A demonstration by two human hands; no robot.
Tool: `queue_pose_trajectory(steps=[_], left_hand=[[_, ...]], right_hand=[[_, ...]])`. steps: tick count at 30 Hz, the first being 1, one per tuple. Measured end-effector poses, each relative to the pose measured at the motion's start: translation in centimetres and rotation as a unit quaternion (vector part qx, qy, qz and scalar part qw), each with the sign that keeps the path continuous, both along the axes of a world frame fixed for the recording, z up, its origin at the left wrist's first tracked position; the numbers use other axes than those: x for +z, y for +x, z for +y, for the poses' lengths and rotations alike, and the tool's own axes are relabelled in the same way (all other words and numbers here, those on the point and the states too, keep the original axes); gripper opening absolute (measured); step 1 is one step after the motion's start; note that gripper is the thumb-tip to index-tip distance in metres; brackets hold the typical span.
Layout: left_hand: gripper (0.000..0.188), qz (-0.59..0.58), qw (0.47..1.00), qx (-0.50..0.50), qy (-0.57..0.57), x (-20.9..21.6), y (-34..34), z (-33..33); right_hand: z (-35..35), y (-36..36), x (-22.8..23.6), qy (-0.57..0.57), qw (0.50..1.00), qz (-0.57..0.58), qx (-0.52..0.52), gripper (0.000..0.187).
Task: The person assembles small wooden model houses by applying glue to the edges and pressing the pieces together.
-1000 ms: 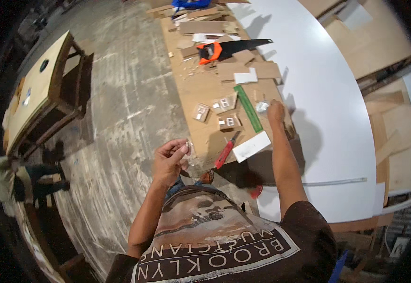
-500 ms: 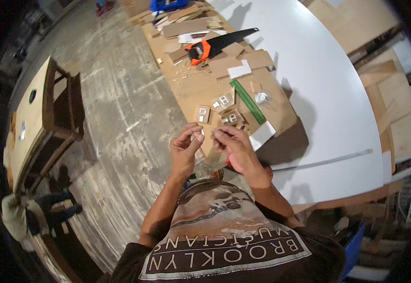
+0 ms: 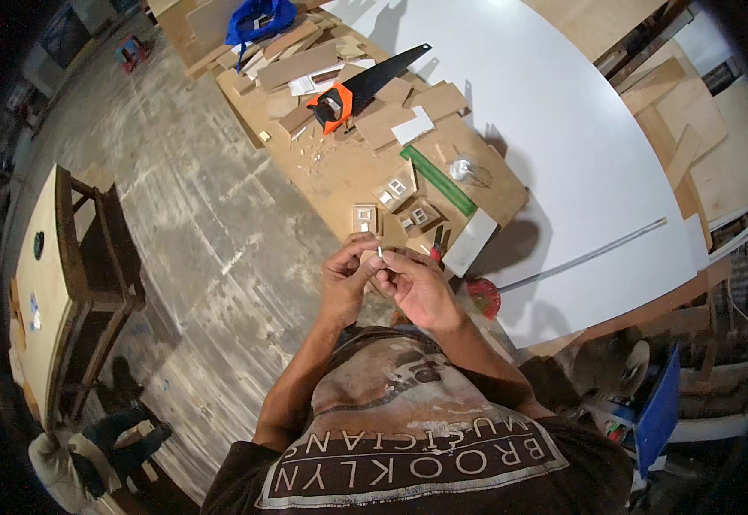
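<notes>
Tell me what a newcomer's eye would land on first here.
Probably the saw, its orange-and-black handle bright among the wood scraps beyond the hands. Next, the big white sheet filling the right side. Nearer, the left hand and right hand meet at a small white piece, close to three little pieces with white window frames.

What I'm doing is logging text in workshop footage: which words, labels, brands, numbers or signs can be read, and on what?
Dark T-shirt: large pale lettering, upside down in this view, legible; I won't copy its wording.
Green strip: any markings are too small to read.
Saw: no label readable at this size.
Elsewhere: I can make out nothing else legible.
</notes>
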State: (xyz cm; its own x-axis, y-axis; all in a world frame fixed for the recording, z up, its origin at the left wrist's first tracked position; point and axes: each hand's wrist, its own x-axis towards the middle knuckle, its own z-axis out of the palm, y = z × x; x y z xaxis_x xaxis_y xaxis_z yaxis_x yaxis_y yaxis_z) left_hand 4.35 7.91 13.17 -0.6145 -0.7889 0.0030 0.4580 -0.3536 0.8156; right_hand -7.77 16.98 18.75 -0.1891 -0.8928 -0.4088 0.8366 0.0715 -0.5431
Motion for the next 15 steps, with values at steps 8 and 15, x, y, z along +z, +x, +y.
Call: queue_pose_trajectory(steps=[8,15], left_hand=[[0.024,-0.012,0.996,-0.092,0.011,-1.2,2.1,-3.0],[0.021,-0.047,0.990,-0.135,-0.003,-3.1,2.8,-6.2]], right_hand=[[-1.8,2.5,-2.6,0.044,0.997,0.010,-0.055,0.014],[-4.2,4.1,-3.8,0.102,0.988,0.060,-0.098,0.013]])
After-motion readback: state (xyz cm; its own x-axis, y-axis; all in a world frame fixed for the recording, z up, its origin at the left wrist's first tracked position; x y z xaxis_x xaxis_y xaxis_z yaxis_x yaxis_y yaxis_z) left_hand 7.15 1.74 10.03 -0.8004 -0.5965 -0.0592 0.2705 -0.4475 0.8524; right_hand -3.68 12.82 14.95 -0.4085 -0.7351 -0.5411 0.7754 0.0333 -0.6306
